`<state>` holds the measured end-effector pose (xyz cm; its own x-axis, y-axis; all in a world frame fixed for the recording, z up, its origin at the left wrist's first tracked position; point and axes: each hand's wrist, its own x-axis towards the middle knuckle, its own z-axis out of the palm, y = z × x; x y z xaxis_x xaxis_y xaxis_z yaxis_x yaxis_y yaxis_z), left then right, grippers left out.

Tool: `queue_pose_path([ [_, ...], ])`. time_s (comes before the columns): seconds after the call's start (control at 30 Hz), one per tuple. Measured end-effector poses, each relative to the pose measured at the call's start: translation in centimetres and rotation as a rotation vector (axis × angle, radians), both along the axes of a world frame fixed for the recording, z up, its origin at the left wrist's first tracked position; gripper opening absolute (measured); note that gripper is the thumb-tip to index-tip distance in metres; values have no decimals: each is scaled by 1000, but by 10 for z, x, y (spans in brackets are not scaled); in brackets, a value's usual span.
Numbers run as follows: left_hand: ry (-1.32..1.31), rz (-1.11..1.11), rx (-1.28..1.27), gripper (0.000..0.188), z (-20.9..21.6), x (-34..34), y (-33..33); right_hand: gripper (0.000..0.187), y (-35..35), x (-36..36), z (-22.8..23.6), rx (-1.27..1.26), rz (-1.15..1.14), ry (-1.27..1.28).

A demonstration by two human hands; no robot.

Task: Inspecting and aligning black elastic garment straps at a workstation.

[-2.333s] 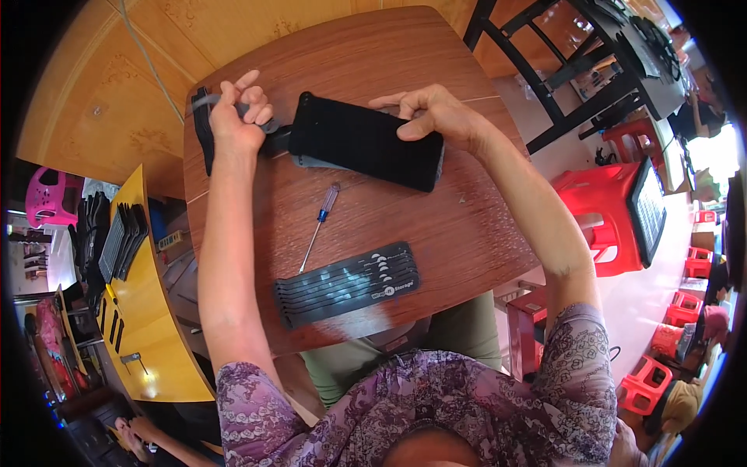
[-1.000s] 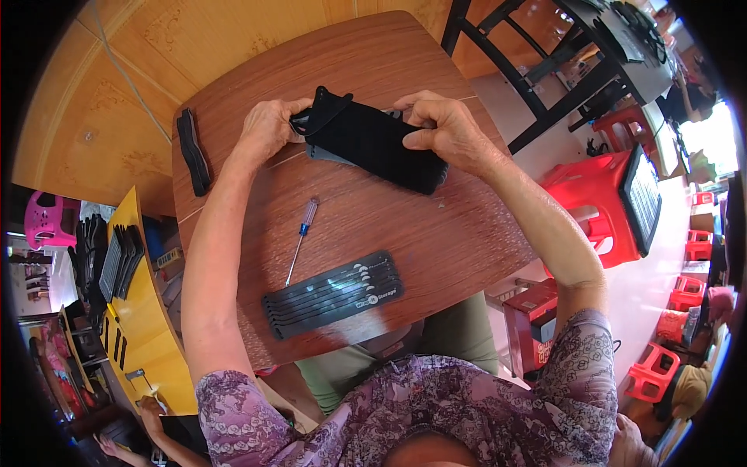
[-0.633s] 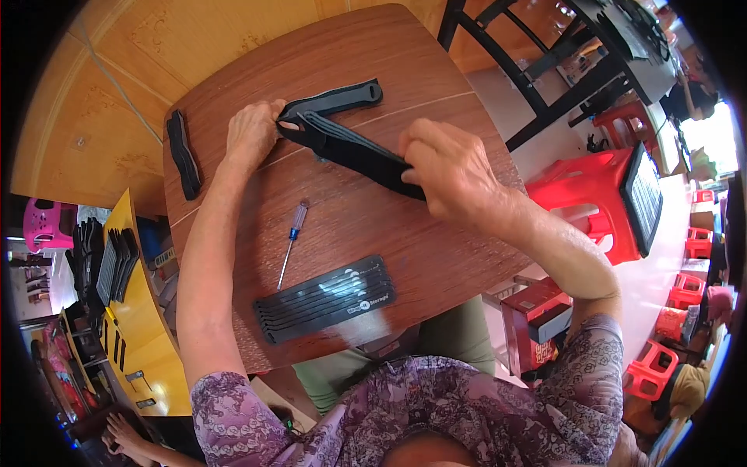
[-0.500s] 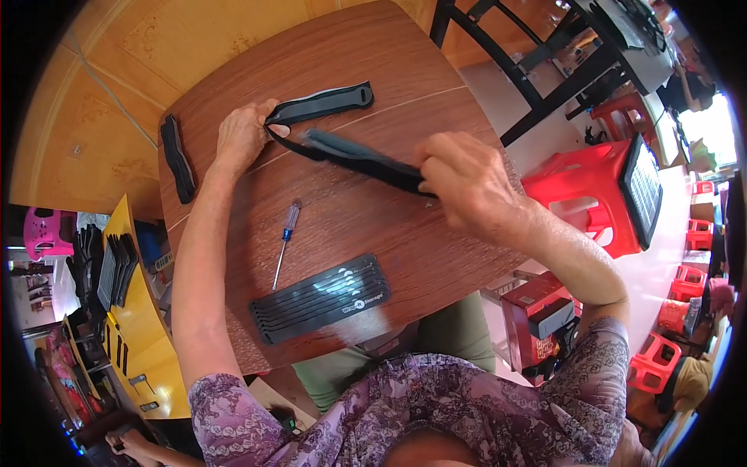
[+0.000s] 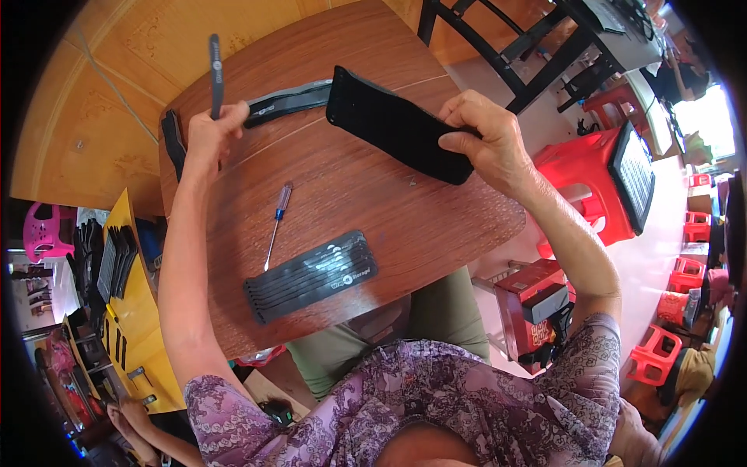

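Observation:
My left hand [image 5: 208, 138] is closed around a narrow dark grey strap [image 5: 215, 74], which stands up from the fist above the table's far left. Held out at the far right, a broad black strap sheet [image 5: 389, 128] hangs from my right hand [image 5: 492, 148], pinched between thumb and fingers, its fuzzy dark side showing. Beyond my left fingers lies a pile of separate dark straps [image 5: 292, 101]. Another dark strap bundle [image 5: 173, 140] rests at the table's left edge. Nearer me are a screwdriver [image 5: 281, 212] with a clear and blue handle and a shiny strap sheet [image 5: 311, 276] lying flat.
The brown wooden table [image 5: 420, 233] stands against a yellow panelled wall [image 5: 101, 148]. Red stools [image 5: 572, 183] and a red box [image 5: 533, 300] are on the right. A yellow board [image 5: 140, 327] with dark straps is at the left, with another person's hands [image 5: 132, 424] below it.
My hands have moved apart; the narrow strap in my left hand is now separate from the sheet in my right. The left hand has gone left, the right up, and the sheet has turned.

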<state>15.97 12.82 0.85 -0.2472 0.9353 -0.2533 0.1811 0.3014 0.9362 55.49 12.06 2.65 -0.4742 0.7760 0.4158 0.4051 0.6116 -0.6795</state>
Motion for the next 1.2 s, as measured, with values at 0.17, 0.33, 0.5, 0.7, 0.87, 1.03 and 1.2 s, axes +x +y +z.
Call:
queue_pose_path([
  [0.17,816,-136,65,65,-2,8,-40,24,-18,-1,-2,171,56,-54],
  [0.33,1228,-255,543,69,-8,-2,-76,22,-39,-7,5,375,120,-91],
  [0.5,-13,-171,-25,65,30,67,-96,21,-58,-3,9,540,143,-141],
  [0.7,32,-162,167,64,24,124,-104,19,-64,2,7,542,164,-165],
  [0.87,238,-301,328,44,-15,133,-90,23,-54,17,-20,376,112,-185],
  [1.03,2,-263,337,27,-36,154,-93,44,-61,18,-21,365,28,-278],
  [1.2,-31,-240,424,23,-44,153,-84,62,-57,46,-28,237,-128,-234],
])
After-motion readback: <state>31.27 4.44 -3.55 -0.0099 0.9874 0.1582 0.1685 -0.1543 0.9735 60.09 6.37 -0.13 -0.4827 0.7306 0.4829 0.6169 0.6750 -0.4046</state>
